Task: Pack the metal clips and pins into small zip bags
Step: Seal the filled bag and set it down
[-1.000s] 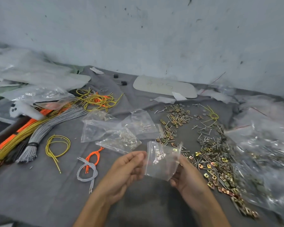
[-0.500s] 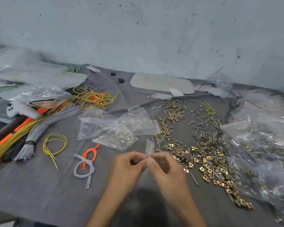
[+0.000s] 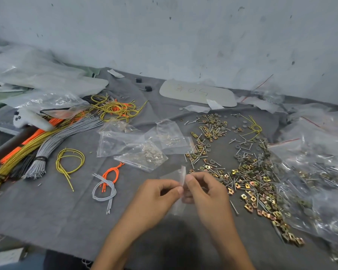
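Both hands meet over the grey cloth near its front edge. My left hand (image 3: 158,193) and my right hand (image 3: 205,190) pinch a small clear zip bag (image 3: 182,177) between thumbs and fingers; it stands edge-on, with its lower part hanging below my fingers. A wide scatter of brass clips and steel pins (image 3: 248,182) lies to the right of my hands. Several filled zip bags (image 3: 142,145) lie flat just beyond my hands.
Large clear bags of hardware (image 3: 316,172) pile up at the right. Bundles of grey, yellow and orange wire (image 3: 47,141) lie at the left, with small wire loops (image 3: 105,186) nearer. A pale card (image 3: 197,92) and plastic sheets lie by the wall.
A second ago the bag was held flat and wide between my hands. My hands have come together at its top, and the bag now stands edge-on.
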A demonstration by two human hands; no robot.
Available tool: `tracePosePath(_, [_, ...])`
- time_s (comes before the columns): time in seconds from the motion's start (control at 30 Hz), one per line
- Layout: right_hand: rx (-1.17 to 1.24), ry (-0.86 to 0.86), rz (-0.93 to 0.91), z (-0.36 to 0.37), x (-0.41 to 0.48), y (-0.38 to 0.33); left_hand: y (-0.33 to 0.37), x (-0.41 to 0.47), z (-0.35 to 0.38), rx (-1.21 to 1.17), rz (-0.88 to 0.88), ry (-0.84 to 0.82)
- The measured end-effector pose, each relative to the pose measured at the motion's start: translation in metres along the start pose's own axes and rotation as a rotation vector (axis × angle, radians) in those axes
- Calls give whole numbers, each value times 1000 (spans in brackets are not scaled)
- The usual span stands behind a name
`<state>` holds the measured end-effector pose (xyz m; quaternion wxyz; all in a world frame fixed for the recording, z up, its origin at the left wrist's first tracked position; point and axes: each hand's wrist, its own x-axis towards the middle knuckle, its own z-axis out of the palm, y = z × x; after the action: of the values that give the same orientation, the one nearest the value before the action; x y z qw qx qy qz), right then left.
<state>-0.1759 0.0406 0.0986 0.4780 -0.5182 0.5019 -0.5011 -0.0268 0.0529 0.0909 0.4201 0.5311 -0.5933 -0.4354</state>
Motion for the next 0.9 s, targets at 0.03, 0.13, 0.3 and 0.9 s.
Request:
tracePosePath(0.03, [31,-5,18,0,0,0,1,0,0,-8,0,3])
tracePosePath(0.13, [82,-16,50,-1,-3,1,1,0,3,-29,-20,72])
tracePosePath(0.3, [-102,-14,-13,1,-7,4,3,1,11,13,-61,180])
tracePosePath(0.9, [-609,-331,-150,-39,1,-8,3,-5,8,125,-122,111])
